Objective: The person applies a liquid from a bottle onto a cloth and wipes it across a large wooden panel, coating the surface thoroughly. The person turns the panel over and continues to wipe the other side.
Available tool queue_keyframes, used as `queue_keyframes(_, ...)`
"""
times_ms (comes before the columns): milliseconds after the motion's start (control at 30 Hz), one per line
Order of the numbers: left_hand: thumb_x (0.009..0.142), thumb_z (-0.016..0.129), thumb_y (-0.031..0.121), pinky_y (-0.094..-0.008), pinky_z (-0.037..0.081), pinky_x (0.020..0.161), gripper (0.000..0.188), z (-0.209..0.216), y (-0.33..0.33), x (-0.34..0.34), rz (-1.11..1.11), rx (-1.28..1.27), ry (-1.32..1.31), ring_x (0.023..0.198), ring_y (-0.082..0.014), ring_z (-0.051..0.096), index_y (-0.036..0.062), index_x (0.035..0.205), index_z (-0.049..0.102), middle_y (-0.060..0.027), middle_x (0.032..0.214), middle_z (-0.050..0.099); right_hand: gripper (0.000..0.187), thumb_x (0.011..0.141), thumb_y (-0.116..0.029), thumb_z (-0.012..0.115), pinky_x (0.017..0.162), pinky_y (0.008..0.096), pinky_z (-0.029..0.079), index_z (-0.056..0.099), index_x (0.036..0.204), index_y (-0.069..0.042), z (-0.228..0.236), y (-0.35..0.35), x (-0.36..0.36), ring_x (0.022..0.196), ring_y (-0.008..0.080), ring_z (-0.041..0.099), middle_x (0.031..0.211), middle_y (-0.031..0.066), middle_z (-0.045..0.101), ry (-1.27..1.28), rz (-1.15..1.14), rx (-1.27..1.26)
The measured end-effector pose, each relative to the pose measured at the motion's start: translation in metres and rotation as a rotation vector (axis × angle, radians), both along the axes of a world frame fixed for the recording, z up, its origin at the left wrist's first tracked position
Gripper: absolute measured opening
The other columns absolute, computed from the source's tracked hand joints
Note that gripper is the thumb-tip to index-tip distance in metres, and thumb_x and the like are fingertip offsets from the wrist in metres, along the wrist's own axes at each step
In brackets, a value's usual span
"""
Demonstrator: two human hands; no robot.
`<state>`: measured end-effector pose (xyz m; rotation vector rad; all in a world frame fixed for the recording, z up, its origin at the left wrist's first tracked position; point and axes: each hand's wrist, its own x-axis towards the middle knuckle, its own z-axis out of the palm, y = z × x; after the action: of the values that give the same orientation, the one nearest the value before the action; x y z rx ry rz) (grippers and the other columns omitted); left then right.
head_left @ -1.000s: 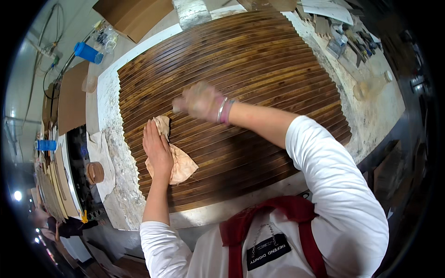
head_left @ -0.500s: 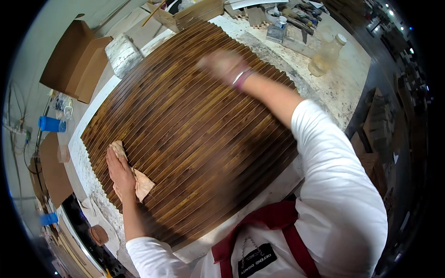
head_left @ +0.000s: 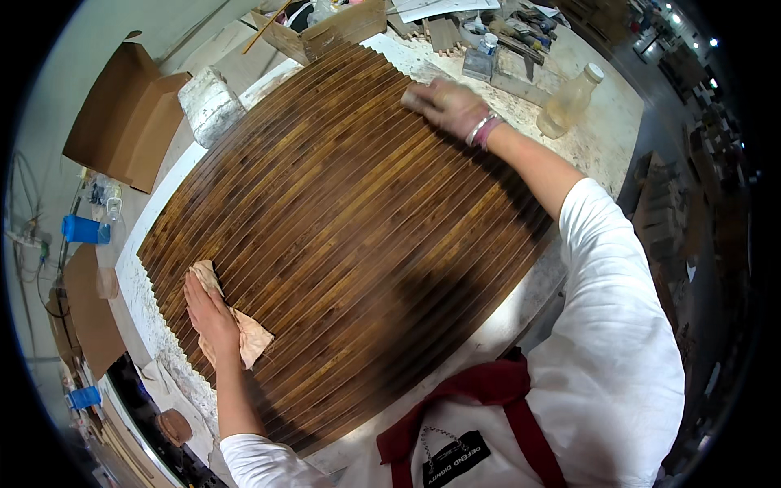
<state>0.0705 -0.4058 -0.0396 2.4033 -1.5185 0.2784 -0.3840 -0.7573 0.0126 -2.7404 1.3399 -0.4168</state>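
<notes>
A wide brown wooden panel with many parallel ridged slats, stained dark with golden streaks, covers most of the table in front of me. My left hand lies flat on a peach-coloured cloth near the panel's left edge, fingers stretched out. At the far right edge of the panel is my right hand, slightly blurred, with a bracelet at the wrist. Its fingers are curled around something small and pale at the fingertips, which I cannot make out.
A clear jar with a white lid stands right of the panel, below scattered tools. Beyond the left edge are a white-wrapped block, an open cardboard box and a blue cup. A wooden box sits at the back.
My right hand has swept across the slats to the right, reaching the panel's far right edge. My left hand stays flat on the cloth in the same place.
</notes>
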Motion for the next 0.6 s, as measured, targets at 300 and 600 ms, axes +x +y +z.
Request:
queue_keyframes(300,0.105,0.035,0.029,-0.0513,0.021,0.114,0.052,-0.008,0.010,0.009,0.050,0.009,0.014,0.143,-0.0335,0.028,0.0099,0.152,0.028,-0.0121,0.156,0.031,0.025,0.093,-0.019,0.056,0.088,0.0403,0.054,0.069,0.113,-0.024,0.016,0.095,0.167,0.098,0.0282,0.067,0.107,0.0092,0.070,-0.230,0.355,0.147)
queue_keyframes(600,0.105,0.034,0.027,-0.0499,0.025,0.112,0.050,-0.006,0.009,0.006,0.031,0.011,0.005,0.142,-0.0337,0.032,0.0086,0.151,0.029,-0.0139,0.154,0.034,0.030,0.098,-0.033,0.047,0.090,0.0406,0.052,0.069,0.116,-0.024,0.006,0.014,0.101,0.101,0.0281,0.067,0.107,0.0132,0.070,-0.019,0.101,0.200)
